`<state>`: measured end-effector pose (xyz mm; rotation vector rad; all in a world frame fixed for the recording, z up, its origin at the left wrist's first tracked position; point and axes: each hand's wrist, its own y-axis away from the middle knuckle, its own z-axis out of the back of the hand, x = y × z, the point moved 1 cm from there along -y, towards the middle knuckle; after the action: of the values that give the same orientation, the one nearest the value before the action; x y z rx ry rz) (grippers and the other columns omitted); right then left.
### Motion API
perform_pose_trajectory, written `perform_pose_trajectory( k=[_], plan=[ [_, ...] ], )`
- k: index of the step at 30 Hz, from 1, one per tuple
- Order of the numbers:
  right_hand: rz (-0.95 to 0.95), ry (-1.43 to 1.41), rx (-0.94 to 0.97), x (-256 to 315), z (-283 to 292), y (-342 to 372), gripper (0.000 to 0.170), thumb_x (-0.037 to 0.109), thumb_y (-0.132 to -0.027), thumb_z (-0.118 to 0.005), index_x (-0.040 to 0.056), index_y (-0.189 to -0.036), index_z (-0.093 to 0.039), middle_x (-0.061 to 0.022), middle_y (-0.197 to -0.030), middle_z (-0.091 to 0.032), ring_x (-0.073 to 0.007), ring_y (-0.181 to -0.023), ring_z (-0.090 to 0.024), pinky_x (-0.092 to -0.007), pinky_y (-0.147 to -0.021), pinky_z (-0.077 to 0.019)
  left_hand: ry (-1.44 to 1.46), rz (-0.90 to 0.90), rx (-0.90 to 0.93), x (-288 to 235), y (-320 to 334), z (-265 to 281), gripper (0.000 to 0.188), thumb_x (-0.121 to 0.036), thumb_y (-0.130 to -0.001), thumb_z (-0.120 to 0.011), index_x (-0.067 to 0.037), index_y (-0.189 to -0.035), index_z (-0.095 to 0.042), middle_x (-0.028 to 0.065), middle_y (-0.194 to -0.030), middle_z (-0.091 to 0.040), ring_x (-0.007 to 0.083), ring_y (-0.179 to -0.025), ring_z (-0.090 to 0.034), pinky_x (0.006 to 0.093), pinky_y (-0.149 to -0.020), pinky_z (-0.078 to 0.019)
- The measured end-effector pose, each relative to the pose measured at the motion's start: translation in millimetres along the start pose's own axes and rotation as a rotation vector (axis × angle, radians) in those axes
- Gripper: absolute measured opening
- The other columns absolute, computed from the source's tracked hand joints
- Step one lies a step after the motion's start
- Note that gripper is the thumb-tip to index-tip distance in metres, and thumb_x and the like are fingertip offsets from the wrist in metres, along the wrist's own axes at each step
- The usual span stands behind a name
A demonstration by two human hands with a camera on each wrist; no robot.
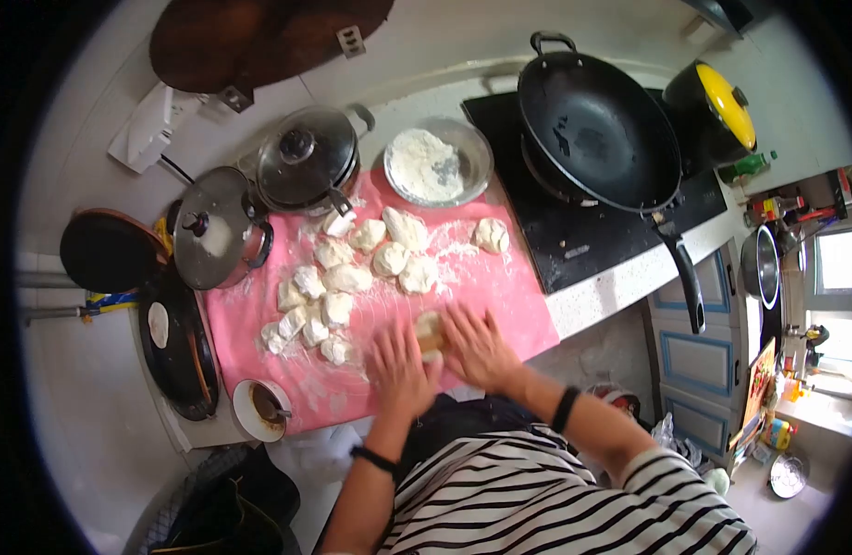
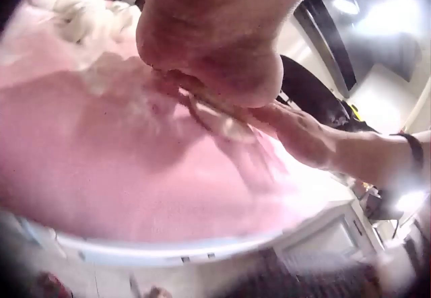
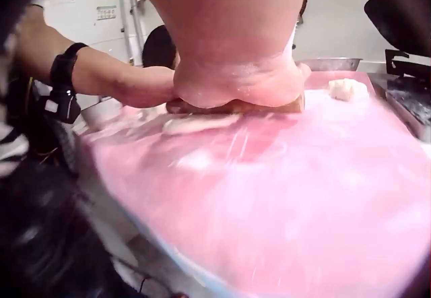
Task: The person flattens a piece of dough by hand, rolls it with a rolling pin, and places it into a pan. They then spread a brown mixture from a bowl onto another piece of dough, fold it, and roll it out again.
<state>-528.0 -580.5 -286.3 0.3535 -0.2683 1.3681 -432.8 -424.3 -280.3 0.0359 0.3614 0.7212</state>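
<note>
Both palms press on a wooden rolling pin [image 1: 430,343] lying across the pink mat [image 1: 361,393]. The left hand [image 1: 403,368] is on the pin's left part, its fingers straight and pointing away from the body. On the right part rests the right hand [image 1: 481,350], fingers likewise extended. A flattened piece of dough [image 3: 199,123] shows under the pin in the right wrist view and between the hands in the head view. Most of the pin is hidden by the hands; one wooden end shows beneath the right palm.
Several floured dough lumps [image 1: 347,277] sit left of the hands, and a single lump [image 1: 492,235] lies farther right. Behind are a metal bowl of flour [image 1: 424,162] and lidded pots [image 1: 306,159]. A wok [image 1: 592,129] stands on the stove; a small bowl [image 1: 257,411] is front left.
</note>
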Motion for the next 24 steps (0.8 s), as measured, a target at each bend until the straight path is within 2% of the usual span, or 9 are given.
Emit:
perform_pose_trajectory(
  k=[2,5,8,9,12,14,17,20,24],
  plan=[
    [-0.054,0.064,-0.181,-14.5,6.3,-59.1,0.073,0.044,-0.096,-0.050,0.0000,-0.152,-0.031,-0.0186,-0.160,-0.028,-0.0325,-0.148,-0.025,-0.0562,-0.116,-0.0227,-0.024,0.045,-0.107,12.8,-58.9,10.1,0.079,-0.045,-0.095,-0.051,0.008,-0.149,-0.028,0.0266,-0.160,-0.020,0.0511,-0.145,-0.021,0.0641,-0.115,-0.0162],
    [-0.071,0.088,-0.155,-17.7,6.3,-66.3,0.074,0.045,-0.096,-0.050,0.0006,-0.152,-0.031,-0.0180,-0.160,-0.027,-0.0322,-0.148,-0.026,-0.0574,-0.116,-0.0222,-0.048,0.061,-0.143,12.4,-59.9,-1.3,0.078,-0.046,-0.093,-0.052,0.008,-0.147,-0.033,0.0284,-0.157,-0.027,0.0486,-0.143,-0.027,0.0629,-0.116,-0.0168],
    [-0.011,0.001,0.135,-2.9,3.5,6.4,0.073,0.046,-0.097,-0.047,0.0006,-0.152,-0.030,-0.0180,-0.160,-0.027,-0.0333,-0.148,-0.025,-0.0582,-0.117,-0.0182,0.086,0.070,0.000,-8.3,6.4,-7.4,0.076,-0.043,-0.095,-0.051,0.008,-0.148,-0.032,0.0286,-0.158,-0.026,0.0465,-0.145,-0.025,0.0615,-0.117,-0.0164],
    [-0.004,0.002,0.099,-0.1,3.9,4.5,0.073,0.046,-0.097,-0.047,0.0007,-0.152,-0.030,-0.0181,-0.160,-0.027,-0.0336,-0.148,-0.026,-0.0585,-0.117,-0.0179,0.125,0.065,0.044,-11.6,13.8,-4.6,0.075,-0.041,-0.095,-0.050,0.007,-0.149,-0.030,0.0286,-0.158,-0.024,0.0456,-0.146,-0.024,0.0607,-0.117,-0.0161],
    [-0.004,0.092,-0.123,-9.2,0.0,-46.8,0.073,0.047,-0.097,-0.047,0.0011,-0.152,-0.031,-0.0186,-0.160,-0.028,-0.0342,-0.147,-0.028,-0.0590,-0.117,-0.0184,-0.019,0.035,-0.132,13.5,-37.6,-4.7,0.075,-0.041,-0.095,-0.050,0.007,-0.149,-0.030,0.0299,-0.158,-0.024,0.0459,-0.146,-0.023,0.0603,-0.117,-0.0158],
    [-0.079,0.058,-0.158,-14.4,10.0,-87.2,0.073,0.048,-0.097,-0.048,0.0008,-0.151,-0.033,-0.0191,-0.158,-0.031,-0.0347,-0.147,-0.029,-0.0589,-0.117,-0.0183,-0.022,0.091,-0.182,16.4,-66.2,7.4,0.075,-0.041,-0.095,-0.050,0.008,-0.148,-0.032,0.0306,-0.156,-0.026,0.0462,-0.145,-0.024,0.0590,-0.118,-0.0154],
    [0.015,0.079,-0.161,-17.6,-1.7,-53.6,0.072,0.048,-0.097,-0.048,0.0008,-0.150,-0.034,-0.0198,-0.157,-0.033,-0.0350,-0.146,-0.030,-0.0590,-0.117,-0.0180,-0.010,0.074,-0.130,12.5,-45.6,-5.6,0.077,-0.040,-0.094,-0.050,0.009,-0.149,-0.028,0.0306,-0.157,-0.025,0.0484,-0.145,-0.024,0.0593,-0.118,-0.0153],
    [0.034,-0.013,0.086,-2.8,-3.6,12.4,0.070,0.047,-0.098,-0.047,0.0023,-0.150,-0.035,-0.0192,-0.157,-0.032,-0.0354,-0.146,-0.030,-0.0597,-0.116,-0.0212,0.048,0.020,0.001,-11.1,19.2,-6.7,0.081,-0.043,-0.093,-0.052,0.011,-0.148,-0.028,0.0328,-0.155,-0.026,0.0515,-0.144,-0.023,0.0616,-0.117,-0.0171],
    [-0.027,0.056,-0.193,-16.0,8.9,-77.0,0.069,0.046,-0.098,-0.046,0.0014,-0.150,-0.033,-0.0191,-0.158,-0.031,-0.0358,-0.146,-0.029,-0.0592,-0.115,-0.0222,-0.091,0.029,-0.190,17.1,-63.1,9.0,0.075,-0.039,-0.095,-0.050,0.009,-0.148,-0.030,0.0317,-0.156,-0.026,0.0485,-0.144,-0.025,0.0582,-0.117,-0.0188]
  ],
)
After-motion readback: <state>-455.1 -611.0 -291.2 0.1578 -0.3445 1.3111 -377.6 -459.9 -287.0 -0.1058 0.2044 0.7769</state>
